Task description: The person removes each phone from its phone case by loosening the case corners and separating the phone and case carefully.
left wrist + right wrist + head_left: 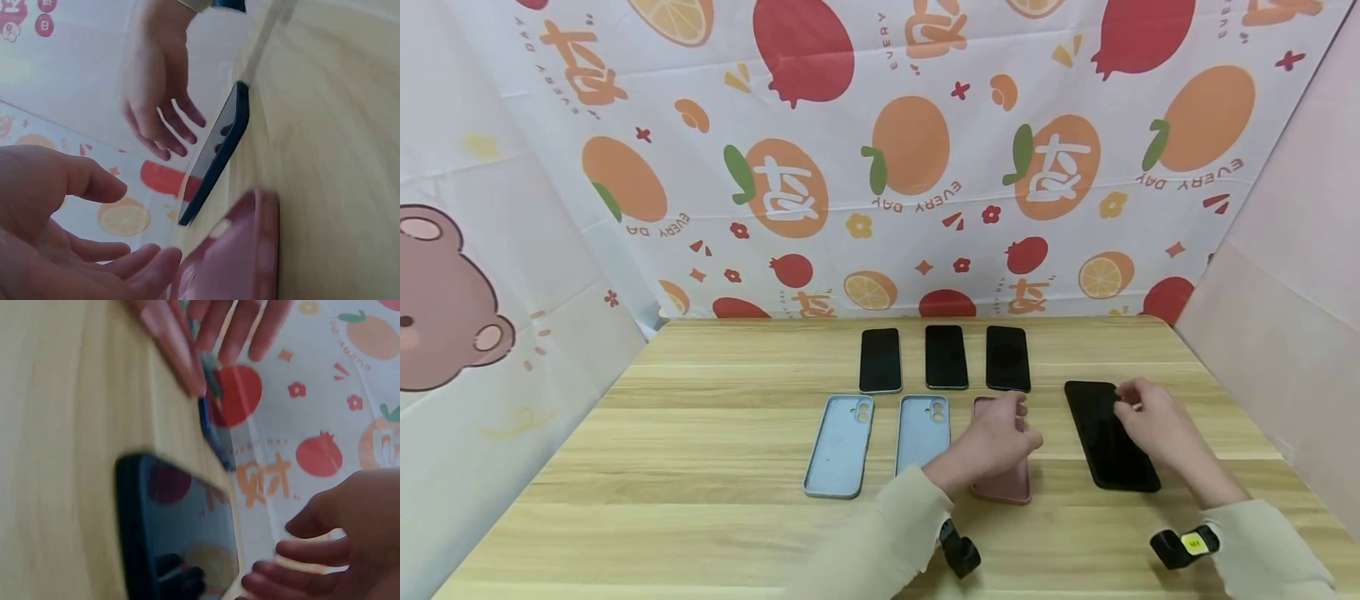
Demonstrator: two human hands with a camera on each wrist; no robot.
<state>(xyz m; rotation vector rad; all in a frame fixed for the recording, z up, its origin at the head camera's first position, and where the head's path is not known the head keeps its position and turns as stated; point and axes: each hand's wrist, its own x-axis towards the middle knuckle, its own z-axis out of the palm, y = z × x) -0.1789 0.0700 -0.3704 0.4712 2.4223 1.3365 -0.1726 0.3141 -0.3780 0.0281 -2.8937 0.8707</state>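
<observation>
A pink phone case (1000, 487) lies face up on the wooden table (700, 467). My left hand (1017, 421) hovers over its upper end with relaxed, spread fingers (134, 259), and it holds nothing. To the right lies a large black phone (1105, 450), screen up. My right hand (1126, 402) hangs just above its upper right edge, fingers (300, 550) loosely curled and empty. In the left wrist view the pink case (250, 250) and the black phone (215, 156) sit close together. The right wrist view shows the black phone's (181, 531) glossy screen.
Three dark phones (945, 357) lie in a row at the back of the table. Two light blue cases (838, 446) lie side by side left of the pink one. Fruit-print cloth walls (880, 167) enclose the table on three sides.
</observation>
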